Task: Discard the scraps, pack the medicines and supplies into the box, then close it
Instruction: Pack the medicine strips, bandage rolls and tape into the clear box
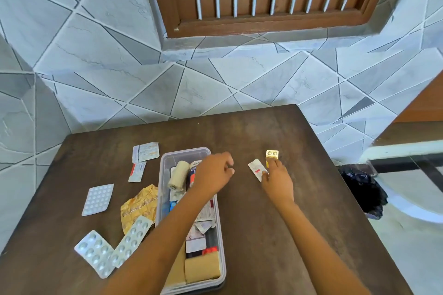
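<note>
A clear plastic box (165,165) lies lengthwise on the dark table, filled with a bandage roll (177,176), tape, blister strips and tan pads. My left hand (214,171) hovers over the box's far right rim, fingers loosely curled, holding nothing I can see. To the right, my right hand (278,178) rests its fingertips on a small white strip (256,168) and a gold blister piece (272,154) on the table. Left of the box lie three silver blister packs (98,199), a crumpled gold wrapper (140,206) and two paper sachets (145,151).
A bin lined with a black bag (362,189) stands on the floor off the table's right edge. A tiled wall runs behind the table, with a wooden window above. The table's right half holds only the two small strips.
</note>
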`<state>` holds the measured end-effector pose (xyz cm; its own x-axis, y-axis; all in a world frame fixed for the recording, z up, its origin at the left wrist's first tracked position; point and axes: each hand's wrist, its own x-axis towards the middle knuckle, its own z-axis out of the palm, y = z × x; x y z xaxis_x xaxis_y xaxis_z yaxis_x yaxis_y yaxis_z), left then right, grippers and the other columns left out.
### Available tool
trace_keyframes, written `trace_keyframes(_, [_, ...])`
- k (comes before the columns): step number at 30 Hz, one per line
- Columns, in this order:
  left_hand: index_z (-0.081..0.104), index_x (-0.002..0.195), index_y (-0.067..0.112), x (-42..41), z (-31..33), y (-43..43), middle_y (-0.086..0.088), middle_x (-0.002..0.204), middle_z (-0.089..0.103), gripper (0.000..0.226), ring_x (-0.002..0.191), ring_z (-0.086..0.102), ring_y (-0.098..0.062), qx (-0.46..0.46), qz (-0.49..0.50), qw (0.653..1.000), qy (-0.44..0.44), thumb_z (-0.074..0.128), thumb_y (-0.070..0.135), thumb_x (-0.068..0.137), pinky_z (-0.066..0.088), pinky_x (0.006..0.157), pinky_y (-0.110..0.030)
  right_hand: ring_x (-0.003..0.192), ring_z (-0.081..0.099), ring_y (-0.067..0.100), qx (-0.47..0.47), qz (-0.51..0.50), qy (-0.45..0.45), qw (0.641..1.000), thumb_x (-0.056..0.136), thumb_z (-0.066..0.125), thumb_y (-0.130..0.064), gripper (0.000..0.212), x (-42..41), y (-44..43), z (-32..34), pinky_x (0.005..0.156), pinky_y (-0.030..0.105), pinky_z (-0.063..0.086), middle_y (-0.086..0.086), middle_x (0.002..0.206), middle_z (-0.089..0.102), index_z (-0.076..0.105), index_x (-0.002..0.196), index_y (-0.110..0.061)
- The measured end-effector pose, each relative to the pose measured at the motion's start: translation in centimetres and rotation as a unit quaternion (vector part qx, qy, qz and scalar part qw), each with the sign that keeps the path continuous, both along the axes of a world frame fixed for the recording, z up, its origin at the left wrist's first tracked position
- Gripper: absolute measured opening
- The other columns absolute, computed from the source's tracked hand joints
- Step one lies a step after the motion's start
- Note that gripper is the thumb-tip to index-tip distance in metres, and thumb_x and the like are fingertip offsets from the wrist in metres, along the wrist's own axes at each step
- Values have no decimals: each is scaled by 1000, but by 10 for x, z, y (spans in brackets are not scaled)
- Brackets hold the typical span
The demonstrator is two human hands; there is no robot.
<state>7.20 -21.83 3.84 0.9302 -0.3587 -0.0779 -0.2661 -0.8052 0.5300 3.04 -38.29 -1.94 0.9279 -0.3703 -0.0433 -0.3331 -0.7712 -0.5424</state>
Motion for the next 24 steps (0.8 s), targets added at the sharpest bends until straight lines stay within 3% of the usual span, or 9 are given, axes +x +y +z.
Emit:
trace_keyframes(4, [58, 119, 14, 24, -29, -52, -10, 121, 62, 35, 113, 57, -27, 44, -86, 993, 63, 62, 20, 84, 44, 94, -34, 120, 47, 36, 26, -40, 22, 999, 86, 51, -4, 46, 27, -36, -2, 93, 42, 45, 17, 138, 44, 43, 131, -3])
trace_keyframes(8, [35, 141, 18, 40, -59, -86, -7, 153, 29, 62, 137, 33, -30, 125, -159, 975, 89, 62, 18, 85, 36, 109, -43, 132, 39, 35, 1, 17, 94, 995, 87, 56, -12, 65, 41, -65, -14, 106, 46, 38, 13, 151, 31, 24, 143, -9])
trace_keyframes(11, [24, 146, 25, 45, -72, -96, -5, 158, 15, 66, 142, 21, -31, 187, -179, 962, 87, 56, 20, 89, 32, 111, -50, 135, 33, 35, -6, 58, 128, 990, 87, 54, -15, 72, 45, -74, -22, 108, 48, 35, 10, 152, 32, 14, 147, -12])
trace_keyframes(14, [25, 145, 27, 47, -77, -100, -5, 154, 25, 62, 136, 30, -31, 205, -174, 962, 50, 53, 22, 90, 35, 107, -49, 129, 39, 33, -33, 64, 107, 992, 85, 56, -12, 66, 47, -77, -28, 104, 44, 37, 11, 144, 43, 25, 143, -12])
trace_keyframes(17, [47, 130, 20, 45, -75, -97, -9, 132, 46, 43, 121, 45, -28, 171, -137, 974, 63, 57, 21, 88, 46, 94, -43, 114, 50, 33, -29, 50, 62, 996, 84, 53, -8, 40, 46, -78, -33, 91, 40, 43, 13, 126, 57, 51, 124, -10])
trace_keyframes(19, [56, 116, 15, 43, -70, -91, -10, 120, 55, 27, 112, 55, -27, 157, -104, 980, 57, 54, 21, 90, 46, 84, -37, 98, 58, 30, 39, 17, 51, 998, 84, 53, -7, 21, 44, -75, -31, 78, 36, 46, 14, 109, 65, 61, 103, -8])
trace_keyframes(22, [62, 108, 14, 37, -57, -71, -8, 116, 65, 21, 104, 61, -22, 113, -41, 992, 43, 49, 21, 93, 43, 76, -26, 75, 57, 21, 161, -9, 8, 987, 82, 59, -4, 6, 39, -67, -21, 66, 26, 42, 13, 85, 67, 63, 84, -6])
trace_keyframes(24, [64, 105, 13, 32, -42, -48, -8, 114, 67, 20, 100, 63, -20, 78, 3, 996, 39, 50, 22, 93, 46, 77, -24, 66, 57, 17, 213, -6, -33, 976, 81, 60, -1, 17, 33, -58, -11, 61, 17, 43, 8, 74, 64, 61, 70, -15])
